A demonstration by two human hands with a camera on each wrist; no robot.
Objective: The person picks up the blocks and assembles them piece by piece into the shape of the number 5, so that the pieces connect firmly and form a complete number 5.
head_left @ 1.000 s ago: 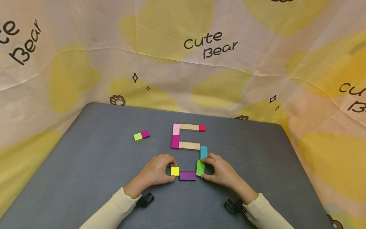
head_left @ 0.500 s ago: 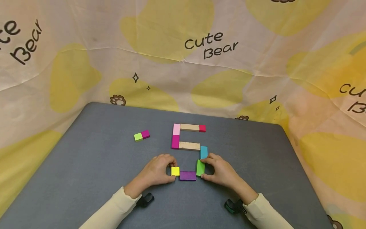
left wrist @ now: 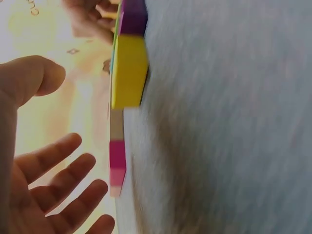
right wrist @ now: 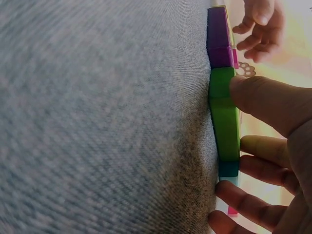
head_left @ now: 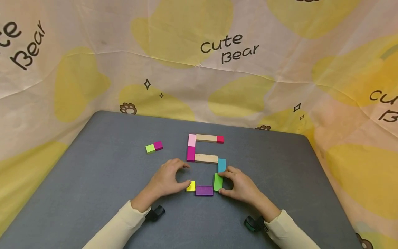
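Note:
My left hand hovers above and left of a small yellow block, thumb and fingers spread with nothing between them. In the left wrist view a gap shows between that hand and the yellow block. My right hand pinches a green block, thumb at its near end and fingertips at its far end. A purple block lies between the yellow and green ones. Beyond the green block sits a blue block, its end against it.
Farther back, two plain wooden blocks, a magenta block, a pink block and a red block continue the angular line. Off to the left lie a lime block and a purple-magenta block on the grey table.
My left hand has let go of the yellow block, opened its fingers and moved up and slightly left. The right hand stays on the green block; the blocks have not moved.

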